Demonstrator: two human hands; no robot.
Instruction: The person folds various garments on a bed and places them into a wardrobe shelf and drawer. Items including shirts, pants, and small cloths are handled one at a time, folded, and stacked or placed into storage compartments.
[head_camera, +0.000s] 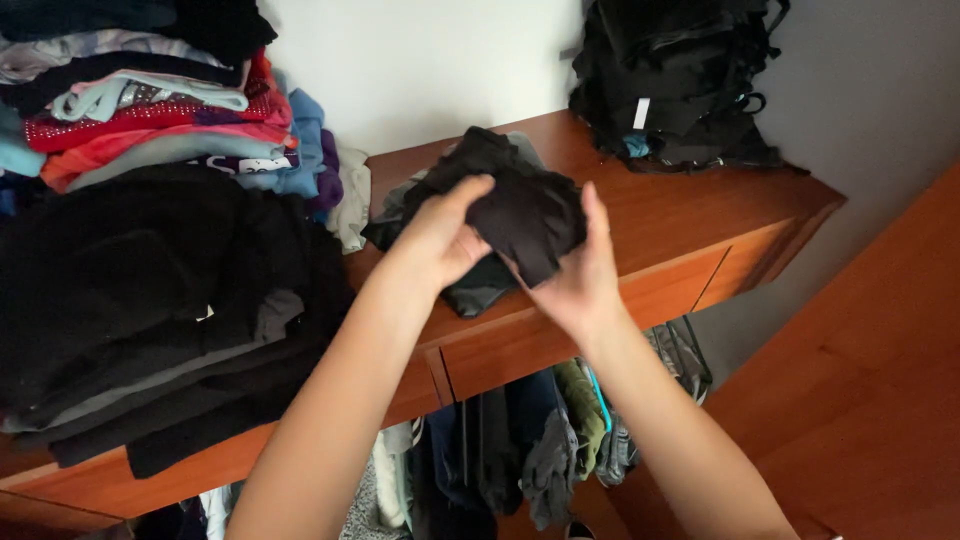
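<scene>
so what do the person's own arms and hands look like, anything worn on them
Both forearms are bare right up to the bottom edge of the picture: no sleeves, gloves, watch or bracelets show. The left hand and right hand carry no rings that can be seen. Fingernails look short and unpainted.

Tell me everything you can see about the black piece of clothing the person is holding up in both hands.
The black garment is a small, soft, matte piece of fabric, bunched into a rough bundle so its exact kind cannot be told. The left hand grips its left side and the right hand cups its right and lower edge. It is held above the wooden shelf top, just over a small pile of dark clothes lying there.
</scene>
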